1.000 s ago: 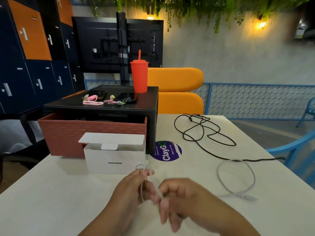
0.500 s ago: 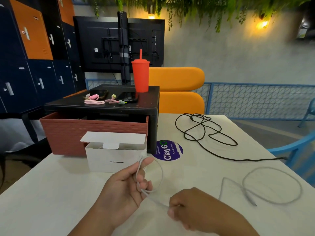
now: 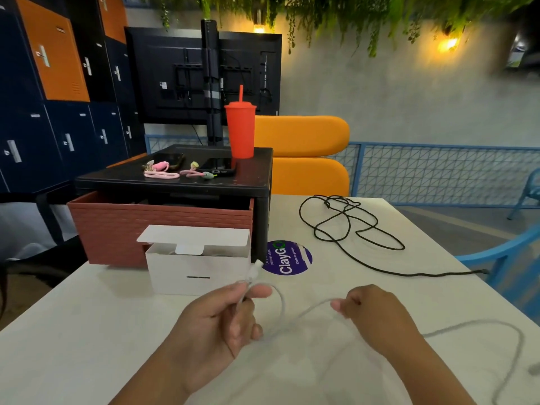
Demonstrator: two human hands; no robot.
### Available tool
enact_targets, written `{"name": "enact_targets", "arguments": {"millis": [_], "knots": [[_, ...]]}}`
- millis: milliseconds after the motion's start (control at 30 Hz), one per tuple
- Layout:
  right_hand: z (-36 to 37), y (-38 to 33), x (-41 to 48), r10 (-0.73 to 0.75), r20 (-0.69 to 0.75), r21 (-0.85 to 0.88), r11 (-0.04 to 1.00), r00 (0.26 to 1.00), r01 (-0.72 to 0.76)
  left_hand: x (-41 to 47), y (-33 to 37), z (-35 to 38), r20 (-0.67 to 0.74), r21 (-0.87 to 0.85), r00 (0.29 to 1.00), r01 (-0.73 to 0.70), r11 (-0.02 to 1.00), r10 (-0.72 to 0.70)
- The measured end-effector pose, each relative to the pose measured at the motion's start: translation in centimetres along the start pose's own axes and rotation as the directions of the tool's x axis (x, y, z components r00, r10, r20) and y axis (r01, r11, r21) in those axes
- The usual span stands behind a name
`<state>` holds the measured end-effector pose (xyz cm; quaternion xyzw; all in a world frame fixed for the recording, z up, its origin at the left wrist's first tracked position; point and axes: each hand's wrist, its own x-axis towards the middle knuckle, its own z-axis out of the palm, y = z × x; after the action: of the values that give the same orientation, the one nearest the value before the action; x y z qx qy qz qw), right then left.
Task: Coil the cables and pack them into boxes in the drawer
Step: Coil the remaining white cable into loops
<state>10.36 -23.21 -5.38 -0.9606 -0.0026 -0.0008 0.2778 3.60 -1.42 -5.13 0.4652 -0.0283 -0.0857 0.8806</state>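
Where white cable (image 3: 283, 302) leaves right hand (image 3: 371, 311), blurred loop, cut off right

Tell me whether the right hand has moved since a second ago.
Yes. The right hand, pinching the white cable, has drawn rightward: it was below the ClayGo sticker, against the left hand, and now sits right of the sticker.

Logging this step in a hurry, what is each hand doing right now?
Left hand: closed, pinching the white cable just below its plug.
Right hand: closed, pinching the same cable farther along.
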Motion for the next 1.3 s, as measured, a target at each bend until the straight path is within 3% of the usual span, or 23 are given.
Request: {"name": "enact_targets", "arguments": {"millis": [167, 367, 567, 700, 833, 933, 1033, 1133, 1200, 1300], "knots": [[0.7, -1.6, -1.0, -0.059, -0.248, 0.095, 0.992, 0.967, 0.085, 0.4, -2.2, 1.6, -0.08, 0.342, 0.995, 0.089, 0.936, -0.065], [1.9, -3.4, -2.8, -0.273, -0.375, 0.214, 0.904, 0.886, 0.37, 1.1, -3.0, 1.5, -0.22, 0.285, 0.976, 0.062, 0.956, 0.002], [4.1, -4.3, -3.9, -0.564, -0.15, 0.433, 0.701, 0.812, 0.567, 1.4, -3.1, 1.2, -0.257, 0.15, 0.966, -0.004, 0.989, 0.042], [4.6, -4.4, -4.0, -0.672, -0.061, 0.466, 0.635, 0.738, 0.616, 1.3, -2.3, 0.7, -0.261, 0.026, 0.964, -0.046, 0.999, 0.051], [4.0, -4.2, -4.0, -0.674, 0.099, 0.537, 0.656, 0.732, 0.53, 1.2, -1.5, 0.6, -0.248, -0.108, 0.969, -0.037, 0.993, 0.009], [3.1, -3.9, -4.0, -0.628, 0.308, 0.556, 0.728, 0.714, 0.401, 1.1, -1.0, 0.3, -0.231, -0.24, 0.973, -0.034, 0.97, -0.024], [2.1, -3.5, -3.7, -0.531, 0.51, 0.47, 0.831, 0.676, 0.298, 1.1, -0.7, 0.1, -0.228, -0.312, 0.973, -0.038, 0.949, -0.035], [1.1, -2.7, -3.0, -0.418, 0.611, 0.328, 0.906, 0.672, 0.266, 0.9, -0.4, -0.3, -0.176, -0.335, 0.984, -0.043, 0.941, -0.018], [0.3, -1.9, -2.5, -0.327, 0.609, 0.225, 0.945, 0.723, 0.239, 0.7, 0.0, -0.6, -0.121, -0.344, 0.993, -0.028, 0.939, -0.015], [-0.2, -0.4, -1.2, -0.19, 0.468, 0.117, 0.981, 0.863, 0.153, 0.3, 0.3, -0.6, -0.04, -0.335, 0.999, 0.013, 0.942, -0.028]]}}
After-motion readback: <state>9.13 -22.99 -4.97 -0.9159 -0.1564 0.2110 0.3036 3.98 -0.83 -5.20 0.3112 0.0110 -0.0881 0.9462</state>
